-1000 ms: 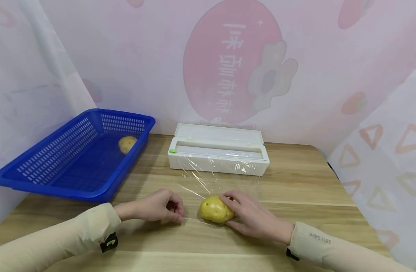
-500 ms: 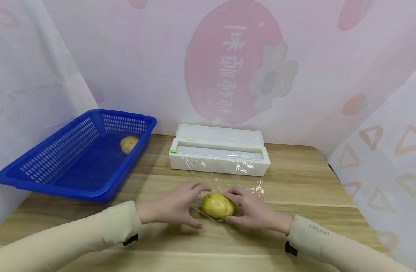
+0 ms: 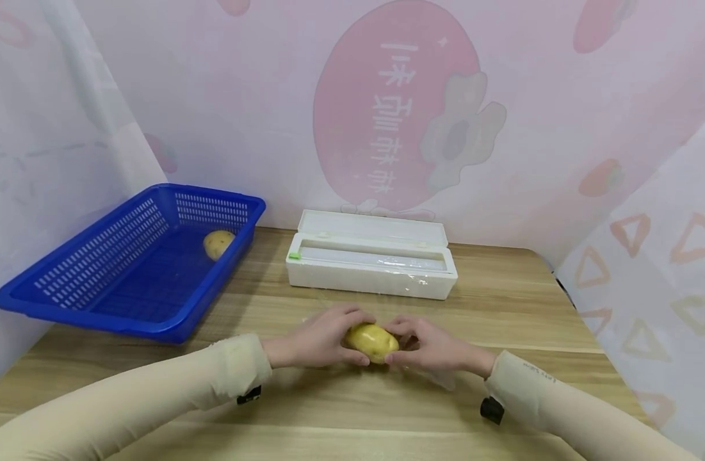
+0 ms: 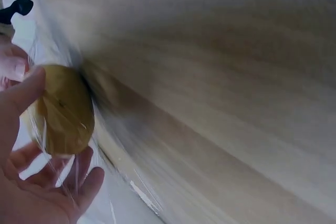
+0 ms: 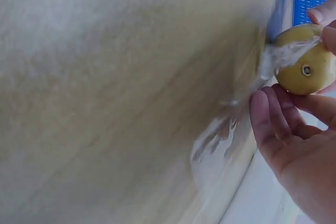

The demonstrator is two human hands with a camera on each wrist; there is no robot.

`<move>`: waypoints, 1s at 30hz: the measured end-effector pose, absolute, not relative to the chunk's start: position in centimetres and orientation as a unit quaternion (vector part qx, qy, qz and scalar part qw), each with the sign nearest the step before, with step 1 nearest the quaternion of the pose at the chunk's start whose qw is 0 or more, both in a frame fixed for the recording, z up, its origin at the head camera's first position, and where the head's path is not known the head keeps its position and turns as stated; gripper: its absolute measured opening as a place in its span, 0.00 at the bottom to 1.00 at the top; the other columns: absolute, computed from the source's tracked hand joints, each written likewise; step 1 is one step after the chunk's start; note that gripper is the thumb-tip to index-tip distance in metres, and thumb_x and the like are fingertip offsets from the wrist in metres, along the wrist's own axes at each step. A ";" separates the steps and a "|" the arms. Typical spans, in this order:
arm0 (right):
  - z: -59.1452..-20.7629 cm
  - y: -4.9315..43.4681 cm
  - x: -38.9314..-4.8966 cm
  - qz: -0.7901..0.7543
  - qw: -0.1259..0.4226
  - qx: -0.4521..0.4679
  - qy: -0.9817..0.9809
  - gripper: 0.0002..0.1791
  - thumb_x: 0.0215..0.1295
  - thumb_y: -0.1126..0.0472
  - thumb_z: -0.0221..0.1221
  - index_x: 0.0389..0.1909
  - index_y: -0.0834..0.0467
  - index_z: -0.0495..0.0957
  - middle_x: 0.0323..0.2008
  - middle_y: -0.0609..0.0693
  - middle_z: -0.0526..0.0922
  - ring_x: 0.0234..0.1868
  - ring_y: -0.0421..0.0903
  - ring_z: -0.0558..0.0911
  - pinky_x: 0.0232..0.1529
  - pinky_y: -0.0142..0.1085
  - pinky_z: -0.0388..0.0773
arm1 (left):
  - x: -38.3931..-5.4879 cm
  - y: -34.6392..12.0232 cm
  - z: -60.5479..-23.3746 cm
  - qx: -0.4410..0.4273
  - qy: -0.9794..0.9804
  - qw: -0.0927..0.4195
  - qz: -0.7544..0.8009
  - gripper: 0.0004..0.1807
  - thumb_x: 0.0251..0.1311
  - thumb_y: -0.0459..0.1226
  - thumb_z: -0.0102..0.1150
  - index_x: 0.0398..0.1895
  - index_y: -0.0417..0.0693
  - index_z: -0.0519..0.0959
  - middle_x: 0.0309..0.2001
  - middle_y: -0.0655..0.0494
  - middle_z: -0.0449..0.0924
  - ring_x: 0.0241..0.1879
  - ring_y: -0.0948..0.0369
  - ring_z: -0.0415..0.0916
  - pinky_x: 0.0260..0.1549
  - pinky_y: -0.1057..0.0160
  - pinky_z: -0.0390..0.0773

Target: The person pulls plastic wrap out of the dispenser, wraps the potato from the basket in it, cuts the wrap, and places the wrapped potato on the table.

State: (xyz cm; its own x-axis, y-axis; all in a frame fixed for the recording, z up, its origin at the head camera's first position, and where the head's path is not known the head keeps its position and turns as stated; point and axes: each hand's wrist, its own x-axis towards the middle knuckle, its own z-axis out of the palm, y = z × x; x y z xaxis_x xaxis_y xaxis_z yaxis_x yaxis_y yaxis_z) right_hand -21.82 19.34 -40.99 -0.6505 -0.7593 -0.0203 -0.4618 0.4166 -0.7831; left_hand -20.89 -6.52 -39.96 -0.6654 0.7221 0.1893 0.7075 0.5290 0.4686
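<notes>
A yellow potato [image 3: 372, 342] is held between my two hands over the middle of the table. My left hand [image 3: 329, 336] grips its left end, thumb in front and fingers behind. At the right end, my right hand [image 3: 435, 346] pinches it with thumb and fingers. Clear plastic wrap [image 5: 212, 142] hangs beside the potato in the right wrist view, and shiny folds of it lie over the potato [image 4: 65, 111] in the left wrist view. Behind the hands stands a white cling-film box [image 3: 372, 269] with its lid raised.
A blue basket [image 3: 127, 330] stands on the left of the wooden table [image 3: 502, 301], with another potato [image 3: 218, 244] inside at its right side. Printed cloth [image 3: 260, 96] hangs behind the table and at both sides.
My left hand has moved right, opened around the potato's left end and taken hold of it. The potato has shifted slightly right and up. The film stretched from the box is less visible.
</notes>
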 end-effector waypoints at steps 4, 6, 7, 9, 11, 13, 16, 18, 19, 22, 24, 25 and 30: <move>-41.0 19.5 -22.0 -0.380 0.193 -0.377 0.822 0.26 0.67 0.52 0.63 0.63 0.56 0.75 0.51 0.45 0.75 0.48 0.46 0.77 0.48 0.38 0.79 | -21.6 -6.7 -40.1 0.419 0.859 0.032 0.294 0.33 0.57 0.51 0.69 0.61 0.42 0.76 0.57 0.53 0.76 0.52 0.62 0.73 0.50 0.60 0.75; -40.9 19.6 -22.1 -0.372 0.192 -0.376 0.826 0.26 0.67 0.52 0.63 0.64 0.57 0.75 0.53 0.46 0.75 0.49 0.46 0.76 0.50 0.39 0.78 | -21.8 -6.8 -40.1 0.421 0.854 0.036 0.304 0.32 0.59 0.51 0.67 0.61 0.42 0.76 0.57 0.53 0.77 0.51 0.63 0.74 0.49 0.61 0.76; -40.8 19.6 -22.1 -0.370 0.192 -0.372 0.829 0.27 0.67 0.52 0.62 0.64 0.57 0.74 0.54 0.46 0.75 0.50 0.46 0.76 0.50 0.40 0.77 | -21.9 -6.8 -40.1 0.421 0.853 0.037 0.307 0.31 0.60 0.51 0.67 0.61 0.42 0.76 0.56 0.53 0.77 0.51 0.63 0.74 0.48 0.61 0.76; -40.5 19.6 -21.9 -0.370 0.175 -0.360 0.838 0.29 0.67 0.51 0.63 0.66 0.59 0.72 0.55 0.47 0.74 0.51 0.47 0.76 0.51 0.40 0.77 | -22.0 -6.8 -40.1 0.416 0.854 0.041 0.310 0.31 0.61 0.51 0.66 0.62 0.42 0.76 0.56 0.53 0.77 0.49 0.64 0.74 0.47 0.62 0.77; -40.1 19.6 -21.4 -0.357 0.115 -0.364 0.852 0.31 0.66 0.51 0.64 0.65 0.59 0.72 0.56 0.48 0.73 0.52 0.47 0.76 0.52 0.42 0.76 | -22.1 -6.8 -40.1 0.409 0.856 0.048 0.312 0.31 0.62 0.51 0.64 0.62 0.42 0.76 0.55 0.53 0.78 0.48 0.64 0.74 0.46 0.61 0.77; -39.7 19.5 -20.7 -0.338 0.027 -0.387 0.857 0.30 0.63 0.52 0.67 0.63 0.60 0.74 0.56 0.49 0.73 0.53 0.48 0.74 0.53 0.44 0.75 | -22.3 -6.8 -40.2 0.403 0.859 0.051 0.313 0.31 0.64 0.51 0.63 0.62 0.41 0.76 0.54 0.52 0.78 0.48 0.63 0.75 0.45 0.61 0.77; -39.1 19.3 -19.6 -0.272 -0.131 -0.450 0.841 0.25 0.58 0.56 0.71 0.55 0.60 0.79 0.54 0.53 0.74 0.54 0.50 0.74 0.52 0.46 0.75 | -22.6 -6.8 -40.2 0.389 0.863 0.055 0.317 0.30 0.65 0.51 0.61 0.62 0.40 0.76 0.51 0.51 0.78 0.47 0.61 0.74 0.44 0.60 0.76; -39.0 19.0 -19.0 -0.229 -0.194 -0.488 0.820 0.22 0.55 0.58 0.71 0.51 0.59 0.81 0.54 0.55 0.74 0.53 0.51 0.75 0.51 0.47 0.75 | -22.8 -6.8 -40.2 0.380 0.865 0.057 0.324 0.28 0.65 0.50 0.61 0.61 0.41 0.77 0.48 0.52 0.77 0.45 0.60 0.72 0.42 0.59 0.74; -39.0 18.8 -18.8 -0.211 -0.212 -0.500 0.813 0.21 0.54 0.59 0.72 0.50 0.59 0.82 0.53 0.56 0.75 0.53 0.52 0.75 0.52 0.47 0.76 | -23.0 -6.8 -40.2 0.374 0.866 0.059 0.327 0.28 0.65 0.50 0.62 0.61 0.42 0.77 0.46 0.53 0.76 0.44 0.60 0.71 0.41 0.60 0.74; -39.5 18.4 -18.7 -0.176 -0.224 -0.506 0.814 0.22 0.53 0.60 0.71 0.51 0.59 0.82 0.53 0.57 0.76 0.53 0.52 0.76 0.53 0.48 0.75 | -23.5 -7.0 -40.1 0.364 0.865 0.065 0.339 0.26 0.65 0.49 0.61 0.60 0.44 0.79 0.41 0.57 0.74 0.42 0.60 0.69 0.39 0.60 0.73; -40.0 18.3 -19.0 -0.170 -0.220 -0.497 0.822 0.23 0.54 0.61 0.71 0.53 0.60 0.82 0.53 0.57 0.75 0.54 0.52 0.75 0.54 0.48 0.74 | -23.8 -7.1 -40.1 0.363 0.861 0.073 0.349 0.24 0.66 0.49 0.61 0.60 0.46 0.79 0.40 0.58 0.75 0.40 0.60 0.70 0.38 0.60 0.74; -40.2 18.2 -19.1 -0.170 -0.218 -0.491 0.826 0.24 0.54 0.61 0.71 0.53 0.60 0.81 0.53 0.57 0.75 0.54 0.52 0.74 0.55 0.48 0.73 | -24.0 -7.2 -40.2 0.360 0.860 0.077 0.353 0.24 0.66 0.50 0.61 0.59 0.47 0.80 0.40 0.59 0.76 0.40 0.61 0.71 0.39 0.61 0.74; -40.8 18.0 -19.8 -0.180 -0.204 -0.473 0.838 0.26 0.57 0.62 0.69 0.57 0.63 0.79 0.57 0.58 0.74 0.57 0.52 0.74 0.56 0.46 0.73 | -24.8 -7.3 -40.5 0.338 0.862 0.079 0.370 0.27 0.65 0.51 0.62 0.56 0.40 0.79 0.43 0.55 0.82 0.42 0.60 0.77 0.43 0.59 0.78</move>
